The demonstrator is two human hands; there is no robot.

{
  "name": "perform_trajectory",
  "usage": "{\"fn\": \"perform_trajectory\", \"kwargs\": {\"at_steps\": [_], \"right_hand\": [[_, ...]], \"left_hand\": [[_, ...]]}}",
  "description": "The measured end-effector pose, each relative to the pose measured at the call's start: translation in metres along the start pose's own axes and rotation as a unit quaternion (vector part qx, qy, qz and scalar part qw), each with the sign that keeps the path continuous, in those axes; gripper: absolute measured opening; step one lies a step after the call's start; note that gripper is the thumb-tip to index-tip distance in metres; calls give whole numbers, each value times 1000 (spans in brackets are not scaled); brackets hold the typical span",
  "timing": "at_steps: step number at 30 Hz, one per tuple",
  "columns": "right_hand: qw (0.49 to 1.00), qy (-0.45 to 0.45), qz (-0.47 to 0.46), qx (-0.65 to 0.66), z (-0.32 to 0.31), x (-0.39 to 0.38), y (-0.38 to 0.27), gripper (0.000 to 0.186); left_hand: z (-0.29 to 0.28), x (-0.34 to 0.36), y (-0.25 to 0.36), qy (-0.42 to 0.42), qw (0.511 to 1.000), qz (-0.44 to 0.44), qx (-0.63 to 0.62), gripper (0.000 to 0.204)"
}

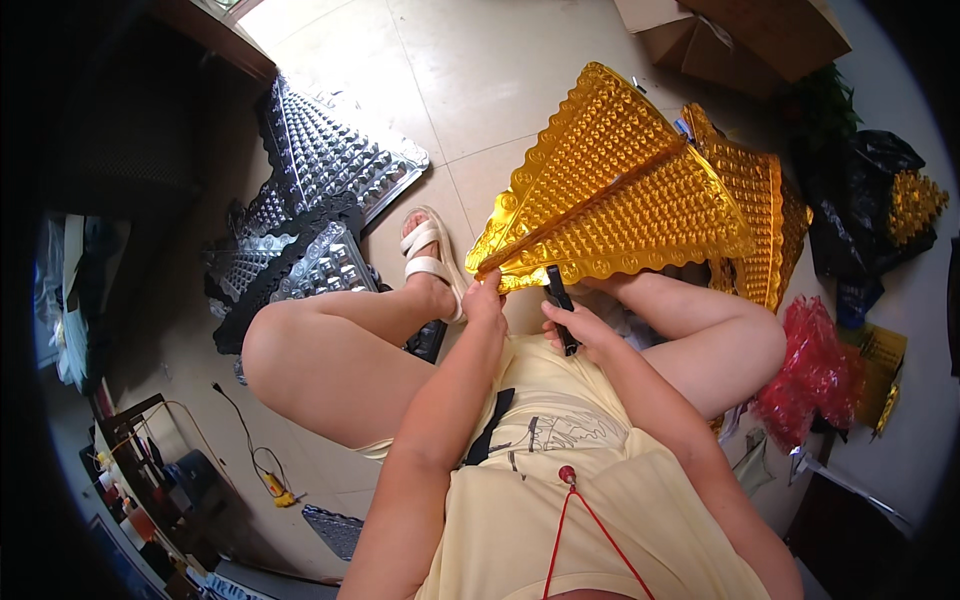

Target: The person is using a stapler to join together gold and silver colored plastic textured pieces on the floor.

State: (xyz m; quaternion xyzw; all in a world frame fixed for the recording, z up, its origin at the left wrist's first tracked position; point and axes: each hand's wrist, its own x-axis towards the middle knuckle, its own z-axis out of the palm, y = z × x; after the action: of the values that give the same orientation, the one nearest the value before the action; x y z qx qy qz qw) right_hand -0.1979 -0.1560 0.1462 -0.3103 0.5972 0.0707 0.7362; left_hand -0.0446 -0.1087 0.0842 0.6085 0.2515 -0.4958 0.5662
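A large gold embossed foil piece (620,190) with scalloped edges fans out in front of my knees, creased along its middle. My left hand (485,296) pinches its narrow near corner, fingers closed on the edge. In my right hand (578,327) is a black stapler (560,305), its long end pointing away from me and touching or overlapping the foil's near edge; I cannot tell which. More gold foil pieces (755,215) lie behind it to the right.
Silver embossed foil pieces (335,150) are heaped at the left with black ones. Cardboard boxes (740,40) stand far right, above a black plastic bag (865,200) and red shiny plastic (810,375). A yellow-ended cable (280,490) lies on the floor at lower left.
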Motion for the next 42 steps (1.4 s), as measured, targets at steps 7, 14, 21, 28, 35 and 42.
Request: {"fn": "perform_trajectory", "kwargs": {"at_steps": [7, 14, 21, 28, 35, 42], "right_hand": [[997, -73, 31, 16, 44, 12, 5, 35], [998, -48, -29, 20, 60, 7, 1, 29], [992, 54, -69, -87, 49, 20, 18, 32], [953, 150, -118, -236, 36, 24, 26, 34], [953, 115, -173, -222, 14, 15, 23, 59], [944, 139, -114, -277, -16, 14, 14, 69]], "left_hand": [[-2, 1, 3, -7, 1000, -7, 24, 12], [-3, -1, -3, 7, 999, -7, -39, 14], [5, -10, -7, 16, 999, 9, 48, 15], [2, -5, -21, -23, 999, 23, 41, 12], [25, -41, 13, -77, 994, 70, -23, 19], [68, -55, 99, -268, 932, 229, -91, 26]]}}
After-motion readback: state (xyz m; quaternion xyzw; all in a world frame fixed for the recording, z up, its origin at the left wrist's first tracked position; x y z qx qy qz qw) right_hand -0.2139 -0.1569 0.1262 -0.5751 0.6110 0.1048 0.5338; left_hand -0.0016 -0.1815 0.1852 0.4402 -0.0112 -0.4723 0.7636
